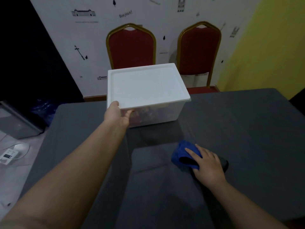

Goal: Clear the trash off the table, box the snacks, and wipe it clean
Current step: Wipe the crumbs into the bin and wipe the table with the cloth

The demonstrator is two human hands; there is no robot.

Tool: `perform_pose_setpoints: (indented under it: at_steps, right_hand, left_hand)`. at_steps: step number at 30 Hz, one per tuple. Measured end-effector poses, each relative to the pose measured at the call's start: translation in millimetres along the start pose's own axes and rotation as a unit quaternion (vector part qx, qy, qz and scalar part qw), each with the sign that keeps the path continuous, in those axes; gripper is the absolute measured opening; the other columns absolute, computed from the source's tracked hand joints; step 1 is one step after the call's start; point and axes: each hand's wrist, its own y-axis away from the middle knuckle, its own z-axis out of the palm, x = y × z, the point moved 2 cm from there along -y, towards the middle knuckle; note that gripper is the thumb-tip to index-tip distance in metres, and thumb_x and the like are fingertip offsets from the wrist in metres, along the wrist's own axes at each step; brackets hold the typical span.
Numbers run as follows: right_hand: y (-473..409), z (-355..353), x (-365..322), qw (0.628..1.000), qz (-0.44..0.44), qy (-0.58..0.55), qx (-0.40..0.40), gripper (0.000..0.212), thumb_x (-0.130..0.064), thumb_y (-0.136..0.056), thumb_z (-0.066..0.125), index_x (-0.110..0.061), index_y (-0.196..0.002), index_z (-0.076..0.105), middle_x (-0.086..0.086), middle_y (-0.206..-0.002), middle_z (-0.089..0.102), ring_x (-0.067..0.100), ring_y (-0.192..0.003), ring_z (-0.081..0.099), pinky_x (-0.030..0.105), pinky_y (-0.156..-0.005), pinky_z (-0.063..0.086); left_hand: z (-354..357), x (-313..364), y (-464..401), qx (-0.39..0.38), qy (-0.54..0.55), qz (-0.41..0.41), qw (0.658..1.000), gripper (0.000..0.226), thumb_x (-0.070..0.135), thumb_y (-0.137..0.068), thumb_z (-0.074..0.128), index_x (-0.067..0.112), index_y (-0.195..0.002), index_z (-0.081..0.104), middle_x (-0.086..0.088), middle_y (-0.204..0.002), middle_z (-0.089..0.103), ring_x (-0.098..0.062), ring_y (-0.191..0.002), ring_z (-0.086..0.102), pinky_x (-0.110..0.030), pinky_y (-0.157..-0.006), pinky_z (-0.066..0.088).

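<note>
Table (239, 129): dark grey cover, with darker patches across the middle and near side around the cloth.

Box (153, 111): translucent, white lid (145, 86) seated on top, standing at the far edge of the table, left of centre. Coloured packets show dimly through its front wall; their kind cannot be told.

Left hand (118, 114): closed on the box's near-left corner, thumb on the lid rim, fingers curled under the rim against the wall.

Right hand (207, 164): flat and open, palm down, pressing a blue cloth (183, 154) onto the table at the near right. A dark object lies under the palm and cloth; it cannot be identified.

Surroundings: two red chairs with gold frames, one (131, 47) directly behind the box, the other (198, 50) to its right, both against a white wall with printed drawings. On the floor to the left, a grey bin (18, 123), a blue bag (42, 106) behind it, and a white power strip (8, 157) with its cable. Between box and cloth the tabletop is unobstructed.
</note>
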Motion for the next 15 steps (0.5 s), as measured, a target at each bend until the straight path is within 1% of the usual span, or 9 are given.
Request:
perform_pose_setpoints:
  at_steps: [2, 5, 6, 9, 12, 15]
  right_hand:
    - [1.7, -3.0, 19.5, 1.000, 0.013, -0.006, -0.007, 0.079, -0.023, -0.057, 0.083, -0.035, -0.130, 0.055, 0.012, -0.128, 0.060, 0.032, -0.105, 0.062, 0.045, -0.087, 0.047]
    - [1.1, -8.1, 46.5, 1.000, 0.022, -0.015, -0.015, 0.073, -0.023, -0.068, 0.076, -0.038, -0.135, 0.049, 0.009, -0.137, 0.052, 0.031, -0.116, 0.056, 0.045, -0.097, 0.040]
    - [0.9, -8.7, 54.0, 1.000, 0.018, -0.017, -0.012, 0.074, -0.023, -0.066, 0.077, -0.037, -0.134, 0.050, 0.010, -0.136, 0.053, 0.031, -0.114, 0.057, 0.045, -0.096, 0.041]
    - [-0.4, -8.1, 70.1, 0.999, -0.005, -0.030, -0.009, 0.083, -0.021, -0.054, 0.084, -0.035, -0.130, 0.053, 0.011, -0.127, 0.060, 0.031, -0.103, 0.063, 0.044, -0.087, 0.048]
    - [-2.5, -8.3, 76.5, 0.999, -0.026, -0.037, -0.004, 0.088, -0.027, -0.051, 0.085, -0.037, -0.129, 0.047, 0.009, -0.123, 0.063, 0.028, -0.098, 0.065, 0.042, -0.081, 0.051]
    - [-3.9, -7.2, 80.5, 0.998, -0.049, -0.044, -0.002, 0.088, -0.029, -0.050, 0.084, -0.038, -0.129, 0.046, 0.007, -0.124, 0.062, 0.026, -0.099, 0.064, 0.040, -0.081, 0.050]
  left_hand:
    - [14.1, -20.6, 8.3, -0.001, 0.000, -0.014, 1.000, 0.038, 0.007, -0.094, 0.049, 0.008, -0.131, 0.043, -0.009, -0.124, 0.047, -0.030, -0.119, 0.049, -0.043, -0.086, 0.051]
    - [31.7, -47.3, 16.1, 0.004, -0.008, -0.025, 1.000, 0.038, 0.007, -0.093, 0.050, 0.009, -0.131, 0.043, -0.009, -0.123, 0.046, -0.031, -0.119, 0.048, -0.046, -0.090, 0.051]
    - [36.7, -54.3, 17.3, 0.004, -0.010, -0.026, 1.000, 0.038, 0.006, -0.093, 0.049, 0.009, -0.130, 0.043, -0.009, -0.123, 0.046, -0.031, -0.119, 0.048, -0.046, -0.092, 0.051]
    - [55.0, -70.2, 22.1, -0.005, -0.014, -0.033, 0.999, 0.040, 0.005, -0.093, 0.050, 0.008, -0.132, 0.042, -0.010, -0.122, 0.044, -0.032, -0.121, 0.046, -0.047, -0.093, 0.050]
    - [72.6, -86.3, 25.7, -0.010, -0.023, -0.039, 0.999, 0.043, 0.006, -0.092, 0.052, 0.007, -0.133, 0.040, -0.012, -0.127, 0.044, -0.033, -0.120, 0.046, -0.044, -0.086, 0.051]
    - [86.2, -101.7, 28.9, -0.015, -0.032, -0.037, 0.999, 0.045, 0.006, -0.093, 0.051, 0.007, -0.136, 0.038, -0.013, -0.131, 0.043, -0.033, -0.121, 0.046, -0.042, -0.081, 0.052]
